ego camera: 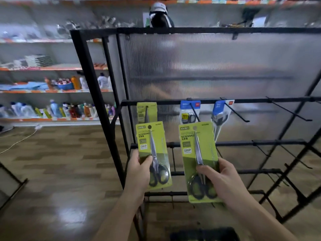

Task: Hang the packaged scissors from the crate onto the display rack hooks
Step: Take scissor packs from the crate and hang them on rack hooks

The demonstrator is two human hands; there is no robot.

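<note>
Gripping the left green pack (152, 145) in the left hand (139, 169), with the thumb pressing across the front near the scissor handles and the other fingers wrapped behind, out of sight. Gripping the right green pack (199, 148) likewise in the right hand (220, 178), with the thumb lying over the blades and the remaining fingers curled round the right edge. Holding both upright before the display rack (90, 84), just below the hook bar (251, 101), with long axes pointing straight up toward it, hang holes and blade tips at the top ends, handles at the bottom inside the grips.

Judging the coming move as turning on hole against hook tip. Presenting the left pack's hole directly beneath the hung green pack (146, 110) at the left end of the hook bar, so likely needing only a lift and a push back toward the bar. Presenting the right pack's hole beneath the first of two blue packs (190, 112) hanging further right along the hook bar, so probably needing a sideways shift: left to the matching green hook, or right past the second blue pack to the empty hooks (288, 108) jutting forward from the bar. Reckoning the left hand nearer its target.

Seeing only a dark blurred shape (203, 234) well below the hook bar, at the bottom edge; possibly the crate, but too blurred for telling.
</note>
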